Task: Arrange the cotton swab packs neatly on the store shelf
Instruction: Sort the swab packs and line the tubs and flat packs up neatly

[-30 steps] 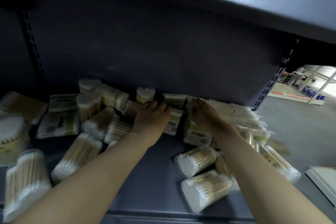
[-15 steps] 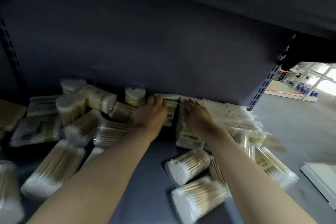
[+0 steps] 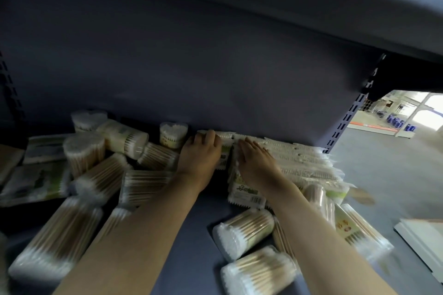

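Observation:
Both my hands reach to the back of the dark shelf. My left hand lies on a flat cotton swab pack by the back wall, its fingers bent over the pack's far edge. My right hand rests with straight fingers on a row of flat swab packs stacked at the right. A flat pack with a barcode lies under my right wrist. Round swab tubs lie tipped over near the front, and several more lie heaped at the left.
The shelf's back wall and the shelf above close the space in. A slotted upright marks the right end. Flat green-labelled packs lie at far left. A white board lies on the floor at the right.
Both hands have moved a little further toward the back wall and closer together on the flat packs. The view has shifted left and nearer.

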The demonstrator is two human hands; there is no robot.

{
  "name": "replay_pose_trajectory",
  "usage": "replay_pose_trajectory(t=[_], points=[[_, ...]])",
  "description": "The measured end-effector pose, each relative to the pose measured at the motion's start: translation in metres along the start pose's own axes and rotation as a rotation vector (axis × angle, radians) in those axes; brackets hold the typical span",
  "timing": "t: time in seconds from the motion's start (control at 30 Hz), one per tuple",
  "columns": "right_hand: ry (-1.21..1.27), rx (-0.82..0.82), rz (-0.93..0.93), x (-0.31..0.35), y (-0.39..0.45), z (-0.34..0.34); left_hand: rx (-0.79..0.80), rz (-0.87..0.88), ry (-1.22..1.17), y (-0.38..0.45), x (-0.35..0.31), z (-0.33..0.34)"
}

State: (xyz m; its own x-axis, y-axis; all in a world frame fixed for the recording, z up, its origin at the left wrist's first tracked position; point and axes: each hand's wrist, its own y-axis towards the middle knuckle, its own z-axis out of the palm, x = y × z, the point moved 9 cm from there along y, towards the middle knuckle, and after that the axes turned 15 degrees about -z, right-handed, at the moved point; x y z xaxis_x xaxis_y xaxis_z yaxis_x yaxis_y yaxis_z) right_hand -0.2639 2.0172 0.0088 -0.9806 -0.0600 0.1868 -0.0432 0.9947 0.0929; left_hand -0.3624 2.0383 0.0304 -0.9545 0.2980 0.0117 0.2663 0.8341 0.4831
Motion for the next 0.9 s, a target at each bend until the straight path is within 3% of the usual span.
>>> replay_pose_trajectory(t=[0.17,0.27,0.4,0.6,0.7,0.77,0.9], points=[[0.023,-0.042,0.001,0.003,-0.001,-0.007,0.073,-0.016,0.002,-0.005,0.004,0.006],[0.041,-0.158,-0.044,0.013,-0.005,-0.024,0.168,-0.036,-0.068,-0.008,0.011,0.009],[0.057,-0.282,-0.09,0.03,-0.012,-0.044,0.172,-0.011,-0.076,-0.019,0.02,-0.002],[0.046,-0.288,-0.134,0.061,-0.014,-0.042,0.183,-0.102,-0.144,-0.042,0.06,-0.028],[0.005,-0.259,-0.152,0.082,-0.014,-0.037,0.007,-0.159,-0.221,-0.049,0.092,-0.055],[0.013,-0.259,-0.172,0.097,-0.012,-0.035,-0.028,-0.175,-0.238,-0.053,0.12,-0.062],[0.09,-0.263,-0.2,0.125,-0.008,-0.029,0.081,-0.279,-0.14,-0.066,0.172,-0.062]])
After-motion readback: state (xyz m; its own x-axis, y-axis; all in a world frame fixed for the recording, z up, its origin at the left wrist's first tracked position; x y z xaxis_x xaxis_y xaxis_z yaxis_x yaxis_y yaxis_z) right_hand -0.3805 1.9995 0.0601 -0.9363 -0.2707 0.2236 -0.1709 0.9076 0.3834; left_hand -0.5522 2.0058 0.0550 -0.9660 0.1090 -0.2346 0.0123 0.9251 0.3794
